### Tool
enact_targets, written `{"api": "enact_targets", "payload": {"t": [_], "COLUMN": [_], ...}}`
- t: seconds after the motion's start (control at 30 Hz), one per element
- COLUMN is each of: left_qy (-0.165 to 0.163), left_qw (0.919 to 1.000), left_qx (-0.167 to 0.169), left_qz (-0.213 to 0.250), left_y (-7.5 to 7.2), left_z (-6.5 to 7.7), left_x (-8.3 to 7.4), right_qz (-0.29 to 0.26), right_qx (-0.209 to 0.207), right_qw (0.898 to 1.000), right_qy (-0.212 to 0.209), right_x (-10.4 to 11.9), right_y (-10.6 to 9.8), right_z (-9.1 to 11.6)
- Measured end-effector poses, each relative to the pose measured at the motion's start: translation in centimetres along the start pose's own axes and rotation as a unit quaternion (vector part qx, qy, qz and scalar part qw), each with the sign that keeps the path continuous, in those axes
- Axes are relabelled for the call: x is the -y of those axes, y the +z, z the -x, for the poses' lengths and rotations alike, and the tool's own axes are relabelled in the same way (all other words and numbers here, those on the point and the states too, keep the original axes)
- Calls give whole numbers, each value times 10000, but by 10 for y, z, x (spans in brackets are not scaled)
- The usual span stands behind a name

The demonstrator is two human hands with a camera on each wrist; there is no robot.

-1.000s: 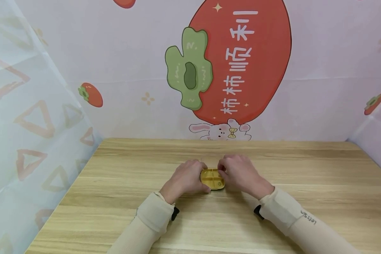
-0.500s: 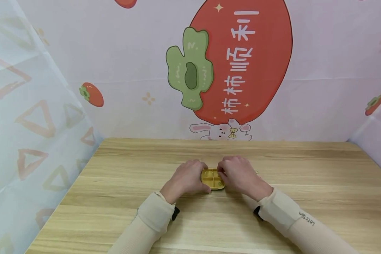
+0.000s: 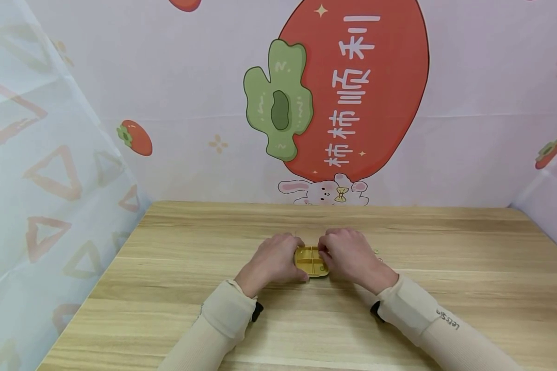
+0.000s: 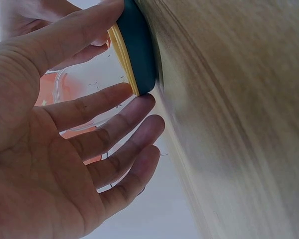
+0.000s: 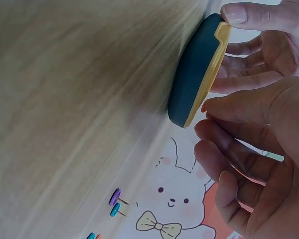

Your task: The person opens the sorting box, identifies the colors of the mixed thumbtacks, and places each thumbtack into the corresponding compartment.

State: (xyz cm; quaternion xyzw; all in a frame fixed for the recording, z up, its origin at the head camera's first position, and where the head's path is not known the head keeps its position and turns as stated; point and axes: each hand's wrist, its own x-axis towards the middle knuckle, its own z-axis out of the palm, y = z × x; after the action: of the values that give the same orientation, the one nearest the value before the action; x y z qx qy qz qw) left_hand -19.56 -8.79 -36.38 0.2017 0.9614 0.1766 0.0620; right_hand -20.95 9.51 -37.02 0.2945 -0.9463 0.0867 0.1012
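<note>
A small pill box [image 3: 312, 262] with a yellow four-compartment inside lies on the table between the hands; its outer shell [image 5: 194, 69] is dark teal. My left hand [image 3: 275, 258] holds it by opposite edges between thumb and index finger, the other fingers spread. The right hand [image 3: 350, 255] reaches over the box's right side, its thumb and index finger pinching a tiny orange thumbtack [image 5: 204, 107] close to the yellow rim; most of the tack is hidden. A small greenish tack [image 3: 322, 268] sits in the front right compartment.
Several thumbtacks lie on the table right of the box, among them a purple tack [image 5: 114, 196] and a teal tack [image 5: 115, 209]. A clear lid [image 4: 84, 94] stands up behind the box. The wooden table [image 3: 204, 226] ends at a printed backdrop [image 3: 190, 165].
The right hand has shifted very slightly, uncovering small tacks on the table beyond its wrist. The left hand and the box stay in place.
</note>
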Motion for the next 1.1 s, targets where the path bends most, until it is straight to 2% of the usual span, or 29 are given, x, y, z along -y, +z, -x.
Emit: {"api": "enact_targets", "payload": {"t": [0.77, 1.1], "left_qy": [3, -26], "left_qw": [10000, 9999], "left_qx": [5, -26], "left_qz": [-89, -120], "left_y": [1, 1], "left_z": [-1, 0], "left_x": [1, 1], "right_qz": [129, 6], "right_qx": [-115, -196], "right_qw": [9998, 9995], "right_qy": [-16, 230], "right_x": [-2, -9], "right_y": [2, -6], "right_z": [1, 7]}}
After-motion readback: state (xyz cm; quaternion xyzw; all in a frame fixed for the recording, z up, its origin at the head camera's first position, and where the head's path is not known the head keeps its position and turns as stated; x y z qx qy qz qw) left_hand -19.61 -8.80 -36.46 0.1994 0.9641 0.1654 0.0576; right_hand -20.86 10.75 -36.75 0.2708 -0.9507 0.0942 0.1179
